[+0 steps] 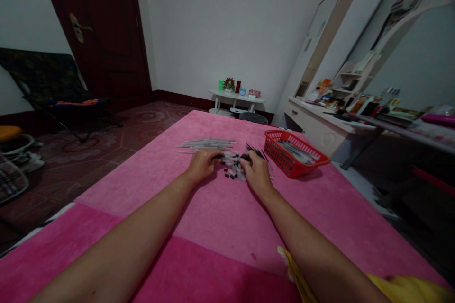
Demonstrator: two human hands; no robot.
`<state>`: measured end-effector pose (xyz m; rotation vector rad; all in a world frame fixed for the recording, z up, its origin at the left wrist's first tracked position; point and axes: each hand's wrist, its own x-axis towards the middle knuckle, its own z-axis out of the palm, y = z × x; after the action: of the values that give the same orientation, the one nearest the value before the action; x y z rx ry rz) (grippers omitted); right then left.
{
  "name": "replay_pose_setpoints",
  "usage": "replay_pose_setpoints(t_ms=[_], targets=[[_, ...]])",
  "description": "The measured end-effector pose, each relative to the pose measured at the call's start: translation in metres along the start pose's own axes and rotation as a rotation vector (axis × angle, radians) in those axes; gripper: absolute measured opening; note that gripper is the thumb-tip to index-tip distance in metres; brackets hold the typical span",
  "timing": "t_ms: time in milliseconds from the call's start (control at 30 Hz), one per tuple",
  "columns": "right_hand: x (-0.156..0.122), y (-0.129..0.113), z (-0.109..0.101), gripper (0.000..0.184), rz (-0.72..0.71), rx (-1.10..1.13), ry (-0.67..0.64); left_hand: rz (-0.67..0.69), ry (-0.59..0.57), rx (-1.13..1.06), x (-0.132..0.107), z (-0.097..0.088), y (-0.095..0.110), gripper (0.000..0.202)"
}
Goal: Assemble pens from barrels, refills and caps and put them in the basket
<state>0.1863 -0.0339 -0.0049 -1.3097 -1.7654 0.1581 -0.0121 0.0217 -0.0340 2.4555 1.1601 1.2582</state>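
My left hand (pixel 204 164) is closed in a pinch at the left of a small pile of clear and black pen parts (pixel 232 171). What its fingertips hold is too small to make out. On the pile's right side, my right hand (pixel 257 170) pinches a small black pen part (pixel 245 156). Beyond my left hand lies a bundle of clear pen barrels (pixel 206 143). Thin black pen refills (pixel 262 152) fan out just behind my right hand. A red plastic basket (pixel 293 163) holding several pens sits to the right.
Everything rests on a pink blanket (pixel 213 218). A dressing table (pixel 316 118) crowded with bottles stands at the right. Against the far wall is a low white table (pixel 232 96). A folding chair (pixel 46 78) stands at the left near a dark red door (pixel 95 33).
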Motion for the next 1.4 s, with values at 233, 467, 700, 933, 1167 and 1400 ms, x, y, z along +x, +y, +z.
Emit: replay_pose_setpoints(t_ms=[233,467,700,933,1167,1400], targets=[[-0.0002,-0.0017,-0.0021,0.024,-0.002,-0.119,0.002,-0.008,0.002,-0.038,-0.0002,-0.0024,0.0015,0.028],[-0.0014,-0.0051,-0.0036,0.03,0.045,-0.19,-0.053,-0.001,-0.015,-0.054,0.0004,-0.0018,-0.002,0.029],[-0.0016,-0.006,-0.0046,0.036,0.044,-0.242,-0.047,0.026,-0.012,-0.085,0.0001,-0.0017,-0.0008,0.029],[-0.0013,-0.0042,-0.0037,0.019,-0.015,-0.132,-0.04,0.004,0.008,-0.1,0.0006,0.0001,-0.0054,0.029],[-0.0013,-0.0024,-0.003,0.019,-0.003,-0.13,-0.028,0.011,0.002,-0.123,0.0,0.0005,-0.0065,0.028],[-0.0009,-0.0019,-0.0035,0.027,0.037,-0.082,-0.089,0.04,-0.022,-0.085,-0.0003,-0.0007,-0.0045,0.028]])
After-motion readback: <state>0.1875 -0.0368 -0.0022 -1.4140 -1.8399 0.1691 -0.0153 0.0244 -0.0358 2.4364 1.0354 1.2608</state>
